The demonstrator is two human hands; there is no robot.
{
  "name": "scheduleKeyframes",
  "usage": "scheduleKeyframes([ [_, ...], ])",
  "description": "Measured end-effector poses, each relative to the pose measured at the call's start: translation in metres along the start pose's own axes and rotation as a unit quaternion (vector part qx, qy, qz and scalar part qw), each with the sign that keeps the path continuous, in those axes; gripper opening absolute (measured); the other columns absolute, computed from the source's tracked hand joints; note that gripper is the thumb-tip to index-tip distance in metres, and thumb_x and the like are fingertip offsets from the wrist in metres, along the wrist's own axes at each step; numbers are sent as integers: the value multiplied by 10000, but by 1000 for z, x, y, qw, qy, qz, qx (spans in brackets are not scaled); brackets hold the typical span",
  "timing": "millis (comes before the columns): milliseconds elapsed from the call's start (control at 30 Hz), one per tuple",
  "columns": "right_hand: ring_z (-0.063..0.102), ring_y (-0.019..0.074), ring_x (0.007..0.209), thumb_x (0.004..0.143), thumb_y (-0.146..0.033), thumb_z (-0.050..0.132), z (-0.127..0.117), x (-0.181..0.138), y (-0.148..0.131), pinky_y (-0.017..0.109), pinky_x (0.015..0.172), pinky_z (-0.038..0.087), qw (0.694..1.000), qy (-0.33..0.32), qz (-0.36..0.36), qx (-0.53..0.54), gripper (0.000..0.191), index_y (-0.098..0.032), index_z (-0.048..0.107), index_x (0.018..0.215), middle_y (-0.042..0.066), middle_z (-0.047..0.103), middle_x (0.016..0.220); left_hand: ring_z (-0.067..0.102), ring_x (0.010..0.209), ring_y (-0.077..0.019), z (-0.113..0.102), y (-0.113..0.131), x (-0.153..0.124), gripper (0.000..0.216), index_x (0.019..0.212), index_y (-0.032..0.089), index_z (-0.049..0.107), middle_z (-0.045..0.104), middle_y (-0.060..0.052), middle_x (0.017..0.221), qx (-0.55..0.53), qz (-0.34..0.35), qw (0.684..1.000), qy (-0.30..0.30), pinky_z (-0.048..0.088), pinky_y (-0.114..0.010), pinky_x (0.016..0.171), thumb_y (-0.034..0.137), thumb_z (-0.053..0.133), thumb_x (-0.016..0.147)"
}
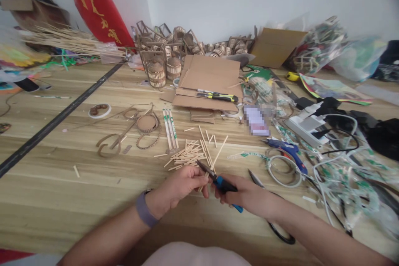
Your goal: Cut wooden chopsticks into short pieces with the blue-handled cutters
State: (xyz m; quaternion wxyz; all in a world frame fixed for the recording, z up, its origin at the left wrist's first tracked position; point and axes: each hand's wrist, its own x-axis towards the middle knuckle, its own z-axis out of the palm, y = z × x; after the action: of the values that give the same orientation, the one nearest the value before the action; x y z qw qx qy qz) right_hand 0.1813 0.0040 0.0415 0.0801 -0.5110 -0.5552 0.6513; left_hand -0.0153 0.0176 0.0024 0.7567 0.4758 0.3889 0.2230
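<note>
My right hand (246,197) is closed round the blue handles of a pair of cutters (218,179), whose dark jaws point up and left. My left hand (182,187) is pinched shut just left of the jaws, on what looks like a thin wooden stick; the stick is mostly hidden by my fingers. A grey band sits on my left wrist (144,210). Just beyond both hands lies a loose pile of short cut wooden sticks (188,153) on the wooden floor (77,199).
Wrapped chopsticks (170,129) and cardboard rings (146,126) lie beyond the pile. Flat cardboard (208,79) carries utility knives (218,95). Small wooden lantern models (165,72) stand near the wall. A blue glue gun (288,151), power strip (307,124) and tangled cables (336,174) crowd the right.
</note>
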Motion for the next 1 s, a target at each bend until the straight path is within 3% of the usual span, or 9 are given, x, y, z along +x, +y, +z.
scheduleKeyframes([
  [133,510,181,825,591,-235,565,-4,-5,-10,265,666,384,997,-27,2,70,292,-189,609,876,10,585,843,551,665,-168,1,3,-2,449,765,161,652,631,-15,625,-4,5,1000,7,378,-295,701,608,656,719],
  [467,492,174,811,607,-233,553,-2,-5,-13,258,649,370,998,-26,0,50,297,-198,609,896,-1,553,823,521,622,-154,5,5,-3,427,728,168,648,603,-2,587,6,8,1000,10,371,-296,682,594,618,735],
  [800,485,137,648,664,-204,495,4,6,8,242,553,386,996,53,-22,-65,185,-187,570,832,-12,521,718,544,629,-166,7,7,1,401,606,187,563,553,9,558,33,11,999,35,405,-309,730,563,589,741],
  [1000,511,144,676,707,-210,507,3,6,10,237,578,413,995,63,-45,-67,207,-181,600,891,-3,555,749,526,632,-162,8,4,6,352,638,187,564,554,10,579,52,22,997,52,399,-298,713,519,564,756],
])
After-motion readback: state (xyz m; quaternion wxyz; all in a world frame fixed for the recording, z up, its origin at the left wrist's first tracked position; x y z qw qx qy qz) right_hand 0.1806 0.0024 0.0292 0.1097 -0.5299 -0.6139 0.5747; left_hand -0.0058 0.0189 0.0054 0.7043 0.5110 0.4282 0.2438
